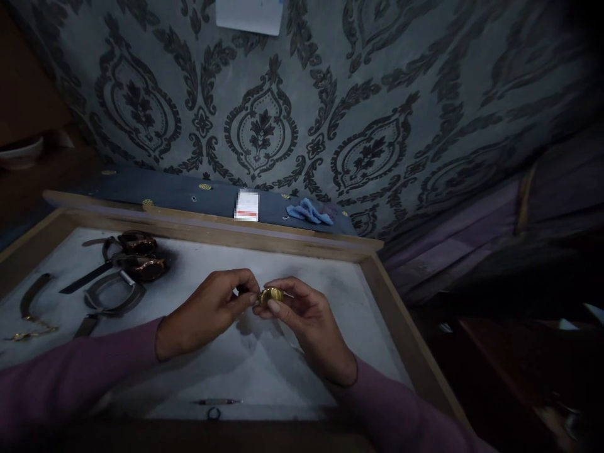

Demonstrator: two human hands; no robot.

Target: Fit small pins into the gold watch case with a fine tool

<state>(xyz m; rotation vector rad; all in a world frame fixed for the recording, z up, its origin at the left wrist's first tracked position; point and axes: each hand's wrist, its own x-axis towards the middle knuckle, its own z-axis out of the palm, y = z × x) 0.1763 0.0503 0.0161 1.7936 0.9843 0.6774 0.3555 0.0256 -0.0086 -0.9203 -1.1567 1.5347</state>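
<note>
One gold-coloured piece [272,296] is between my hands, above the white table [358,327]. My right fingers [286,314] curl around it; my left fingers [243,305], nearly closed, pinch its edge. Steady support and light force are best. Nearer lie one slim tool [218,401], one dark ring [214,408]; farther, one blue cloth [309,212].

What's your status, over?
Right hand holding rounded shiny golden metal piece. Left hand fingertips at its edge. Slim grey rod-shaped tool lying apart, not in the way.
</note>
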